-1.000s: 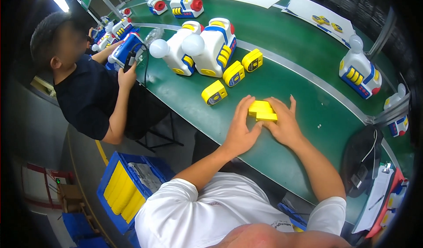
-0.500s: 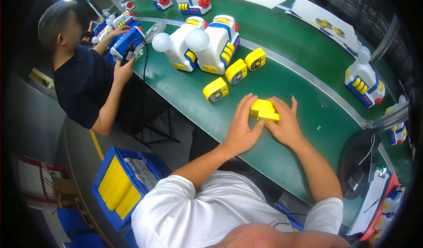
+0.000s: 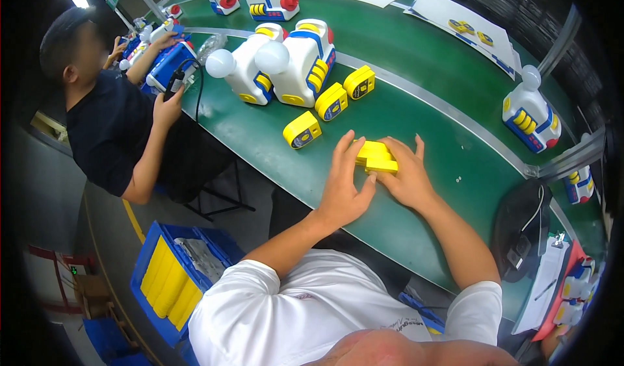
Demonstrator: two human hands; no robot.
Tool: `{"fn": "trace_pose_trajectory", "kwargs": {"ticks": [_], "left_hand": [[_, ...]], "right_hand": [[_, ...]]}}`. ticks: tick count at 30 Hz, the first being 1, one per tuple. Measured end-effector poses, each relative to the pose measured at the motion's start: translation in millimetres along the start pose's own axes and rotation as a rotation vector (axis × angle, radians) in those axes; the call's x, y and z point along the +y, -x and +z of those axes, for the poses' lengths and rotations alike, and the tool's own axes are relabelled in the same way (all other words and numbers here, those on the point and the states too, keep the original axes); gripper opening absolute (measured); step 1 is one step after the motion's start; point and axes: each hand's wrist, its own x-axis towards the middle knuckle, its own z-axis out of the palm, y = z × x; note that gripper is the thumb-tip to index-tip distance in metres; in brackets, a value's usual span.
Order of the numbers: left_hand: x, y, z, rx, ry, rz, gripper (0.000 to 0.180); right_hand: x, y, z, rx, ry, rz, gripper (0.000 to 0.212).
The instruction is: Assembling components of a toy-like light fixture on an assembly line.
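Note:
A small stack of yellow plastic blocks [image 3: 377, 155] rests on the green table between my hands. My right hand [image 3: 406, 174] grips its right side, with one finger raised off it. On the other side, my left hand [image 3: 346, 187] has its fingers and thumb spread; its fingertips are beside the stack, and whether they touch it I cannot tell. Just beyond my left hand stand a yellow rounded piece with a dark label [image 3: 302, 130] and two similar pieces, a middle one [image 3: 331, 102] and a far one [image 3: 359, 82].
Two white toy-like devices with round white knobs, one in front [image 3: 296, 74], stand beyond the yellow pieces. A co-worker [image 3: 107, 116] sits at the left, holding a black corded tool. A blue crate of yellow parts [image 3: 148, 304] is low left; a clipboard [image 3: 539, 294] lies at right.
My left hand has loosened, its thumb and fingers moving apart from the yellow blocks. My right hand keeps its grip. The whole view has shifted slightly.

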Motion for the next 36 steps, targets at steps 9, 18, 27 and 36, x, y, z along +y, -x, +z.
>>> {"fn": "trace_pose_trajectory", "kwargs": {"ticks": [9,18,27,36], "left_hand": [[14.5,-13.5,-36.1,0.098,-0.286,0.242,0.066],[-61.8,-128.3,-116.9,0.300,-0.500,-0.208,0.088],[-62.8,-246.0,-132.3,0.265,-0.756,-0.292,0.117],[-83.0,-333.7,-124.3,0.151,-0.795,-0.323,0.115]], "right_hand": [[-1.3,-0.2,3.5,-0.005,-0.008,0.007,0.059],[0.8,1.3,6.3,0.034,-0.034,0.004,0.060],[14.3,1.0,18.2,0.092,-0.078,-0.050,0.058],[16.0,4.2,16.1,0.053,-0.099,-0.014,0.060]]}}
